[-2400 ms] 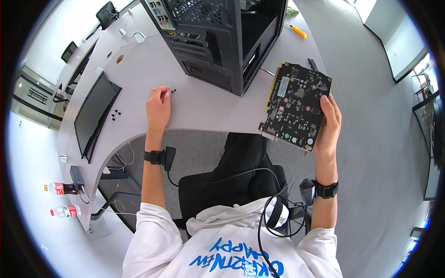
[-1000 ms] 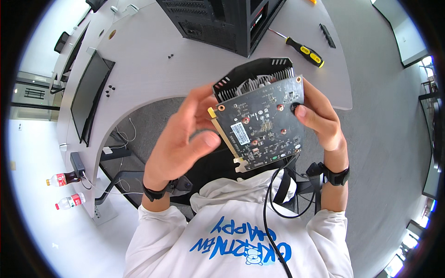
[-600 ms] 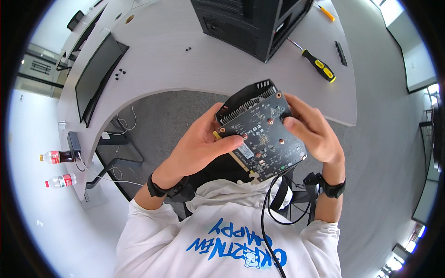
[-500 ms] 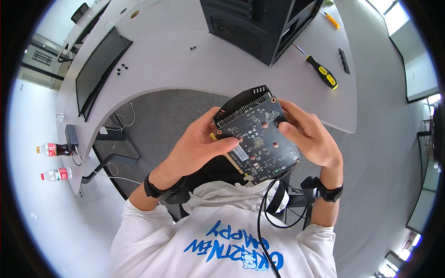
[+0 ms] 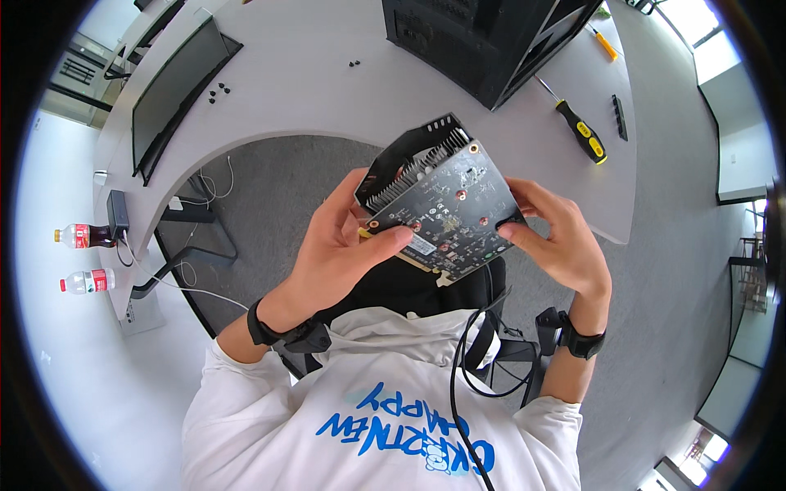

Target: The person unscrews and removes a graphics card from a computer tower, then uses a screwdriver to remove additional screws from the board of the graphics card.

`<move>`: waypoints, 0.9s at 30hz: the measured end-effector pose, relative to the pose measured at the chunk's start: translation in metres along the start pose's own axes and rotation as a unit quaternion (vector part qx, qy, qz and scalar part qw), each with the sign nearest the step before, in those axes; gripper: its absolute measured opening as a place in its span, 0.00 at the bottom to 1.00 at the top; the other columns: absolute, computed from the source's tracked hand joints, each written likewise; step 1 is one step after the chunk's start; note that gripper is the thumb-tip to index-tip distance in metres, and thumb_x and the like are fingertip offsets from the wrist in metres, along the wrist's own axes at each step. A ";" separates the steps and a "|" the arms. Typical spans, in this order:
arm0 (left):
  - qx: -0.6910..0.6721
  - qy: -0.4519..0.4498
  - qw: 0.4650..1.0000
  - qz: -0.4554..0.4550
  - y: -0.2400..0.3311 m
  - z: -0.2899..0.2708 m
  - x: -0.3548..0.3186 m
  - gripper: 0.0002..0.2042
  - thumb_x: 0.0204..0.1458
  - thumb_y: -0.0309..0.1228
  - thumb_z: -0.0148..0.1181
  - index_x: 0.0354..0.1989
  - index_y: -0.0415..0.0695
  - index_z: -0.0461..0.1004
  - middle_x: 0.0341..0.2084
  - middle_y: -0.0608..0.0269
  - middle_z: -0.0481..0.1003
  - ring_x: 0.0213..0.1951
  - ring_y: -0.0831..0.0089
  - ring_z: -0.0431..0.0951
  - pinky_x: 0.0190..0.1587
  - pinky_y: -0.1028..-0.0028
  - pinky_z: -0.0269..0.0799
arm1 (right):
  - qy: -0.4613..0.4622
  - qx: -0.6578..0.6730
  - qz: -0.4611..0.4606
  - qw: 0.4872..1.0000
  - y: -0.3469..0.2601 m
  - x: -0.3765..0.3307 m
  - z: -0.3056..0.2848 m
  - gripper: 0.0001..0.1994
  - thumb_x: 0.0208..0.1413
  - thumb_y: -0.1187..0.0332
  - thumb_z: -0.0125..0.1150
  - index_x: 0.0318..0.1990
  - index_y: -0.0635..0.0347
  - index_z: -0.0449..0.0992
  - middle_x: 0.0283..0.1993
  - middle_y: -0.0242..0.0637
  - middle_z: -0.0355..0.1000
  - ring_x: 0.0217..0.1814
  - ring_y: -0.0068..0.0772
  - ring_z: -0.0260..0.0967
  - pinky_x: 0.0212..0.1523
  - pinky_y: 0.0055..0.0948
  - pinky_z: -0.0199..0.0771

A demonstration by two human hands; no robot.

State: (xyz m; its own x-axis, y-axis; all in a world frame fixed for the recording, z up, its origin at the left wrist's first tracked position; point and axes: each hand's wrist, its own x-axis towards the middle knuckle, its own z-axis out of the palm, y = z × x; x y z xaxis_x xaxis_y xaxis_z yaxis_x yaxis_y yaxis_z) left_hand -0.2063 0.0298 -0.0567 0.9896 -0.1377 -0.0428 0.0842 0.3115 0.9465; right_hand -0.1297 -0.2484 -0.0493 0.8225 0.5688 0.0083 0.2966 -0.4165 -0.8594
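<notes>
A graphics card is being gripped at its edges near the chest, left hand and right hand closed on it; stiff, light, fragile, best held by rims.

Both forearms raised, left hand and right hand curled in a grip.

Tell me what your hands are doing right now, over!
Left hand and right hand both gripping the graphics card, circuit side up, above the lap. Computer case and screwdriver on the desk. Nothing in the way.
</notes>
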 end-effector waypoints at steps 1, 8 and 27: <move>0.011 -0.004 1.000 0.002 0.000 0.000 0.000 0.24 0.59 0.19 0.64 0.63 0.36 0.65 0.50 0.58 0.77 0.52 0.76 0.78 0.53 0.74 0.77 | -0.002 0.002 0.002 1.000 -0.001 -0.001 0.000 0.25 0.59 0.67 0.70 0.63 0.63 0.74 0.45 0.48 0.81 0.48 0.41 0.80 0.54 0.37 0.77; -0.011 -0.001 0.995 -0.095 0.004 -0.004 0.000 0.27 0.60 0.22 0.64 0.66 0.36 0.61 0.51 0.58 0.75 0.53 0.74 0.78 0.54 0.71 0.78 | -0.018 0.030 0.021 0.999 -0.004 -0.006 0.001 0.21 0.59 0.67 0.69 0.57 0.69 0.77 0.39 0.46 0.81 0.37 0.37 0.77 0.43 0.33 0.76; 0.286 -0.171 0.925 0.183 0.003 -0.001 -0.005 0.39 0.51 0.11 0.62 0.75 0.39 0.56 0.62 0.46 0.69 0.66 0.51 0.71 0.67 0.61 0.67 | 0.063 -0.081 -0.094 0.990 -0.008 -0.026 -0.015 0.26 0.38 0.83 0.71 0.50 0.65 0.79 0.52 0.45 0.78 0.56 0.47 0.77 0.55 0.39 0.77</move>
State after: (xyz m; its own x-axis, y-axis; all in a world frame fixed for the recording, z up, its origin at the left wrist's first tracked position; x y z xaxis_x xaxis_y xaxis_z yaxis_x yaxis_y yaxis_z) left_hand -0.2111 0.0319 -0.0541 0.8369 -0.4408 0.3244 -0.4205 -0.1384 0.8967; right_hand -0.1460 -0.2699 -0.0348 0.7960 0.5585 0.2334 0.5163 -0.4252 -0.7434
